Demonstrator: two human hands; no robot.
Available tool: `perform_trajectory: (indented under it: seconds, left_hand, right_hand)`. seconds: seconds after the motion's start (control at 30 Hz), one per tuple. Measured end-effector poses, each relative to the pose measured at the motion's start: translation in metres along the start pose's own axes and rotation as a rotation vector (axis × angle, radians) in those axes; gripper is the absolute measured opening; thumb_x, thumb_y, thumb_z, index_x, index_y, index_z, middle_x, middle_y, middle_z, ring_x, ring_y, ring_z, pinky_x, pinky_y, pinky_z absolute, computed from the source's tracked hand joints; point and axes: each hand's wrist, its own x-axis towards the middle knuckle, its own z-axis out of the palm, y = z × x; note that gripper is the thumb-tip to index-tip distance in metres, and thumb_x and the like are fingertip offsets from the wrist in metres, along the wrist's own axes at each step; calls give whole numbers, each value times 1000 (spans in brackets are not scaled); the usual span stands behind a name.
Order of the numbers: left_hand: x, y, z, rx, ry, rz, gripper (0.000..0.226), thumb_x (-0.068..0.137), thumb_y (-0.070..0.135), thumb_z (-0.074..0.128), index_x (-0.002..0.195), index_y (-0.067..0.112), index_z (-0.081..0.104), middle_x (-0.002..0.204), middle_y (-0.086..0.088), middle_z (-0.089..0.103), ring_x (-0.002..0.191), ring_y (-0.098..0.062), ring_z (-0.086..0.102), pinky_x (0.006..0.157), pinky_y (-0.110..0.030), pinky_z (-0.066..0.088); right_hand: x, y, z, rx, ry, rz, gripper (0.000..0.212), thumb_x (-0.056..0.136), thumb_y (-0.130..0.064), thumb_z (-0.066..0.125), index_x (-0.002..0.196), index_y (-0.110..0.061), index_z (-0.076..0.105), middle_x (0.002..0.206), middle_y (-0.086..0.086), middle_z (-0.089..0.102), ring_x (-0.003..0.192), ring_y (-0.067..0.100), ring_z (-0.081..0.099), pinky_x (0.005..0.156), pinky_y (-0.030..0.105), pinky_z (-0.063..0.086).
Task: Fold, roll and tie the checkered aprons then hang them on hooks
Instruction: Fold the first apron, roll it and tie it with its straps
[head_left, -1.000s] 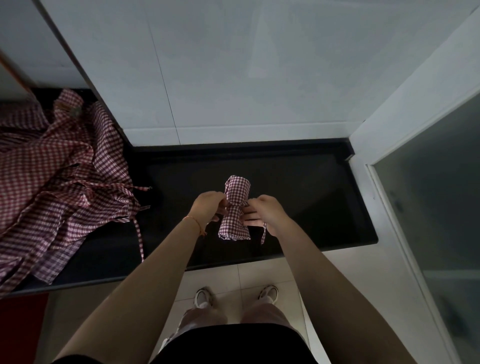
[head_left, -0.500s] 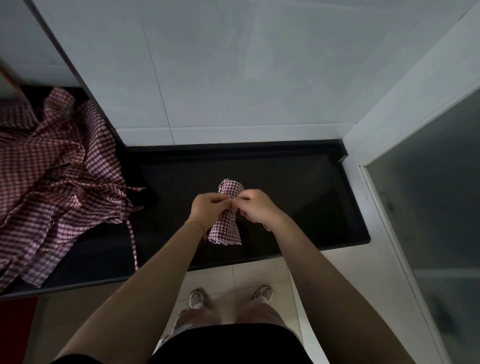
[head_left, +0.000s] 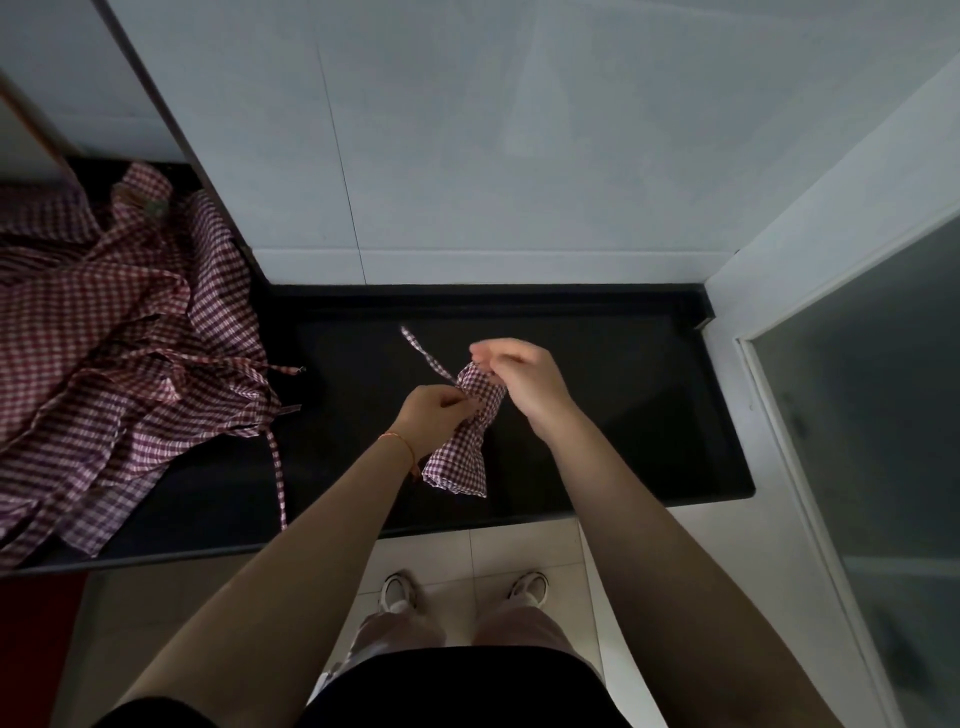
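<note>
Pinching the rolled apron (head_left: 465, 441) at its middle, the left hand (head_left: 434, 418) hides the knot. A strap (head_left: 426, 358) is seen above it. The right hand (head_left: 522, 382), beside the roll's top, is curled; whether anything is gripped cannot be told.

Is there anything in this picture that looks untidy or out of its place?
Yes. A crumpled heap of checkered aprons lies unfolded on the black counter, left side, one strap dangling over the front edge. The rolled apron looks neat.
</note>
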Motion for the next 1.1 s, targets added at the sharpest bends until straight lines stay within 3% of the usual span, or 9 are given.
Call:
perform_trajectory:
  seconds: [0.13, 0.2, 0.33, 0.43, 0.6, 0.7, 0.77, 0.93, 1.1]
  left_hand:
    - [-1, 5, -3, -206, 0, -89, 18, 97, 20, 58, 84, 14, 69, 61, 9, 61, 52, 1, 55, 48, -13, 41]
    - [-1, 7, -4, -221, -3, -122, 21, 97, 21, 59, 78, 15, 67, 56, 10, 57, 46, 1, 51, 43, -12, 37]
    - [1, 8, -5, -206, -19, -170, 26, 95, 26, 61, 71, 17, 64, 55, 9, 55, 49, -4, 47, 47, -18, 34]
    - [1, 13, -6, -170, -56, -174, 21, 96, 22, 58, 77, 15, 66, 55, 9, 56, 45, -2, 49, 44, -16, 35]
    - [0, 19, -7, -99, -72, -131, 20, 97, 18, 56, 82, 14, 68, 62, 7, 58, 42, 3, 49, 43, -12, 35]
    - [1, 18, -7, -78, -71, -154, 20, 99, 20, 53, 84, 15, 66, 66, 5, 57, 52, -2, 49, 50, -16, 36]
    - [2, 18, -5, -65, -72, -159, 22, 100, 22, 52, 82, 15, 64, 67, 5, 56, 54, -4, 47, 52, -19, 35]
    - [6, 15, -3, -47, -68, -157, 24, 100, 23, 50, 83, 15, 64, 70, 3, 56, 60, -7, 48, 57, -22, 37]
    - [7, 17, -3, -21, -96, -127, 21, 100, 24, 51, 87, 17, 65, 75, 4, 58, 64, -7, 50, 59, -22, 37]
  right_hand:
    - [-4, 18, 3, -349, -62, -95, 25, 97, -5, 54, 110, -16, 73, 112, -3, 71, 99, 4, 63, 90, 21, 51]
    - [-8, 26, 10, -463, -66, -157, 22, 97, -9, 57, 113, -17, 71, 113, -1, 70, 101, 7, 63, 90, 22, 51]
    - [-8, 34, 14, -592, -22, -264, 21, 97, -13, 57, 115, -18, 67, 112, 0, 69, 102, 12, 64, 92, 29, 53]
    - [-7, 35, 12, -666, -56, -336, 20, 98, -13, 55, 113, -17, 68, 110, 1, 69, 99, 12, 63, 89, 28, 52]
    - [-7, 45, 5, -647, -56, -298, 21, 97, -6, 50, 82, -16, 61, 90, 1, 62, 83, 13, 59, 79, 36, 53]
    - [-8, 44, 7, -572, -22, -277, 13, 98, -11, 53, 104, -18, 62, 103, -2, 65, 92, 8, 62, 83, 25, 53]
    - [-8, 41, 9, -552, -37, -307, 20, 99, -12, 54, 116, -17, 62, 110, -1, 66, 99, 8, 63, 87, 23, 52]
    - [-6, 40, 7, -618, -58, -302, 23, 99, -15, 54, 120, -16, 63, 111, 2, 68, 100, 12, 64, 90, 28, 52]
    - [-7, 41, 4, -689, -100, -400, 22, 98, -16, 56, 118, -20, 63, 109, -1, 68, 97, 10, 64, 86, 25, 52]
